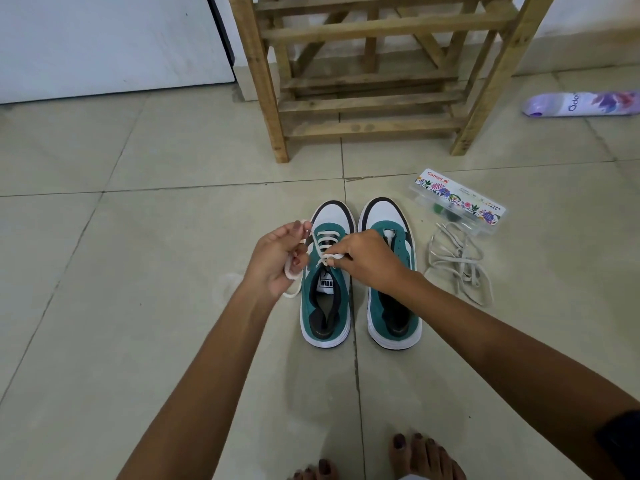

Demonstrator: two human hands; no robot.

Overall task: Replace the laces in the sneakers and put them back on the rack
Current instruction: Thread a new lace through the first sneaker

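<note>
Both arms reach forward; left hand (277,258) and right hand (367,258) pinch (fingers curled).

- Two sneakers, teal and white: left sneaker (325,289) and right sneaker (393,289), side by side on the floor.
- One white lace (323,242) threaded in the left sneaker, about four crossbars showing.
- One loose pile of grey laces (460,261) on the floor; how many laces are in it, can't tell.
- Two hands: left hand (277,258), right hand (367,259), both pinching the white lace.
- One wooden rack (374,74).
- One clear plastic box (457,200) with a floral Camel label.
- One purple spray can (581,103) lying on its side.
- Two bare feet at the bottom edge: left foot (318,472), right foot (426,457).
</note>
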